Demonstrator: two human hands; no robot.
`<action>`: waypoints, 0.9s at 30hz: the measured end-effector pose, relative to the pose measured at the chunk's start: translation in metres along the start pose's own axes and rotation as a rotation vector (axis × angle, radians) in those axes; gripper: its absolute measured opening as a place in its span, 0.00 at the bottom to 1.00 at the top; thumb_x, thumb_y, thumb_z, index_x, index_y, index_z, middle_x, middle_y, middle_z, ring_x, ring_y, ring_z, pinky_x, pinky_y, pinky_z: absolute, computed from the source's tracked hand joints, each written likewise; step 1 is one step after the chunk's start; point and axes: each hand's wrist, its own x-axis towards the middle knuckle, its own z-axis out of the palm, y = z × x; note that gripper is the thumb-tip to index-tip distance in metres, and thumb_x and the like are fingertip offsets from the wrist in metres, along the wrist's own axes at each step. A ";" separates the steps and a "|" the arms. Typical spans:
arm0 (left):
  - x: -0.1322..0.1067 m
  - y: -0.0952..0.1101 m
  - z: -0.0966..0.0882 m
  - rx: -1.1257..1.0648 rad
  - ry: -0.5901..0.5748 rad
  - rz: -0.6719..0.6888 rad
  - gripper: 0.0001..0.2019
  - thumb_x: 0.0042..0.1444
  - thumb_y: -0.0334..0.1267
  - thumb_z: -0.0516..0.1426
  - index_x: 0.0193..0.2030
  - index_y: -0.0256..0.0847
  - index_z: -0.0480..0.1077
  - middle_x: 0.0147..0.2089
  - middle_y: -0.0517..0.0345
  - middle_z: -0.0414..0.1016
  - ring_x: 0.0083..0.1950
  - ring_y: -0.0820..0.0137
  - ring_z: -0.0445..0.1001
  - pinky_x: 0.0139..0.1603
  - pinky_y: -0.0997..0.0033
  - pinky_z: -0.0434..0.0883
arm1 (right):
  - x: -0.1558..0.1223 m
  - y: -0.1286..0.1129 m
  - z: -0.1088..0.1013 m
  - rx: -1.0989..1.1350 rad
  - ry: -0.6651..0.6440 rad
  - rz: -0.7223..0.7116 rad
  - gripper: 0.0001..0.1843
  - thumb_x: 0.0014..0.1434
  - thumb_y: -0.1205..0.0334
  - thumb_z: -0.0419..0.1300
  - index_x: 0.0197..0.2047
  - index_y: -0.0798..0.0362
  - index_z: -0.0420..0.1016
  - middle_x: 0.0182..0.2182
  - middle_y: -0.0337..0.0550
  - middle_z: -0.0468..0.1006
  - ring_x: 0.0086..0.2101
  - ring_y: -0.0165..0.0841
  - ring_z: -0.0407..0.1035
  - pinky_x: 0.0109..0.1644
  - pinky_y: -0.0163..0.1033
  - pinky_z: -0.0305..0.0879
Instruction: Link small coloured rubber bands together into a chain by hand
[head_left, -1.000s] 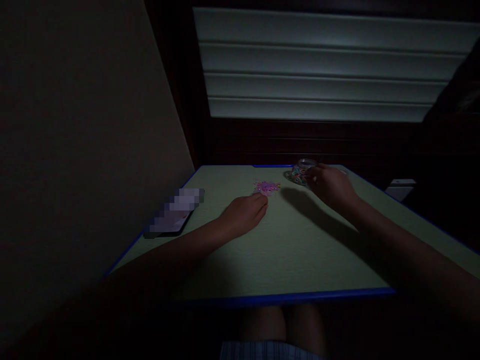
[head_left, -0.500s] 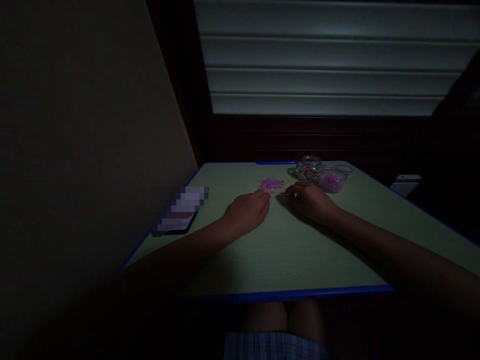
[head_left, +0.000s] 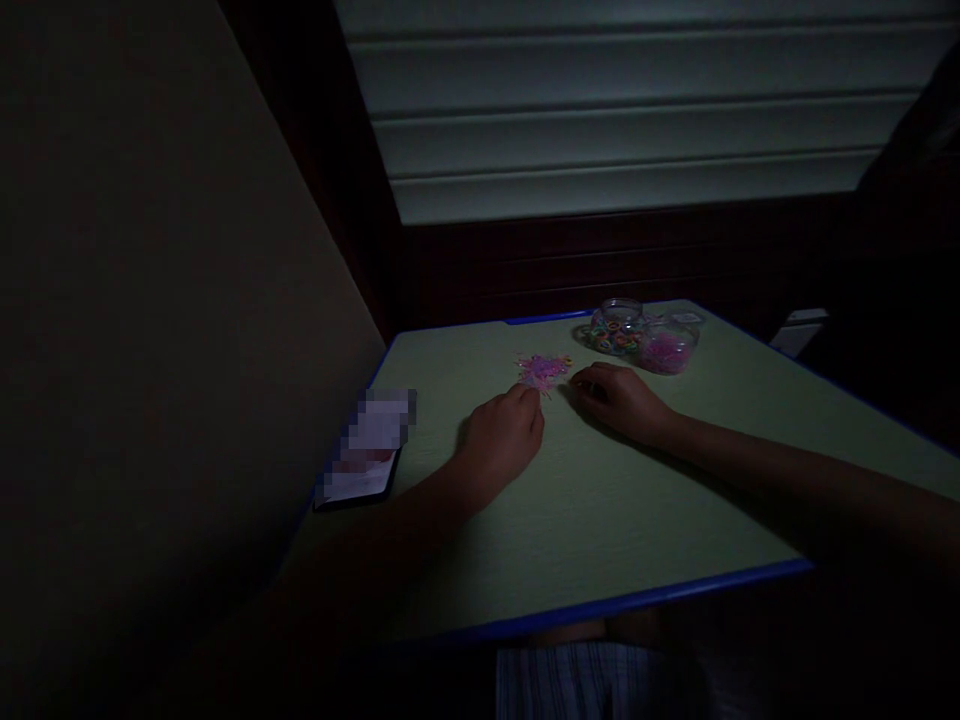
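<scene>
A small heap of pink and purple rubber bands lies on the pale green table. My left hand rests on the table just below the heap, fingers curled, fingertips touching its near edge. My right hand lies to the right of the heap, fingers curled toward it; what they pinch, if anything, is too dark to see. Behind them stand a clear jar of mixed coloured bands and a clear jar of pink bands.
A phone lies near the table's left edge beside the wall. The table has a blue rim. A window blind hangs behind. The room is dark.
My right hand came back from the jar of mixed bands to the heap and now rests beside it. The left hand stayed by the heap. The camera view shifted.
</scene>
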 end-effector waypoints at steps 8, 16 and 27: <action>0.003 0.002 -0.003 -0.021 -0.075 -0.083 0.11 0.63 0.37 0.43 0.41 0.41 0.65 0.41 0.56 0.70 0.40 0.70 0.72 0.38 0.72 0.65 | 0.018 0.007 0.007 0.062 -0.017 0.057 0.13 0.56 0.63 0.53 0.41 0.58 0.74 0.33 0.46 0.75 0.29 0.29 0.66 0.34 0.32 0.58; 0.007 -0.003 0.000 -0.032 -0.096 -0.032 0.10 0.62 0.36 0.44 0.38 0.42 0.65 0.40 0.56 0.70 0.38 0.69 0.71 0.36 0.71 0.65 | 0.023 0.000 0.007 0.028 -0.031 0.060 0.11 0.56 0.63 0.53 0.37 0.58 0.74 0.30 0.45 0.74 0.29 0.29 0.65 0.34 0.32 0.56; 0.018 -0.008 0.005 -0.132 -0.095 -0.067 0.09 0.61 0.37 0.44 0.34 0.44 0.63 0.35 0.60 0.71 0.33 0.72 0.71 0.32 0.73 0.62 | 0.022 0.002 0.009 0.037 -0.018 0.075 0.09 0.56 0.64 0.54 0.35 0.57 0.74 0.29 0.43 0.72 0.28 0.27 0.63 0.32 0.31 0.55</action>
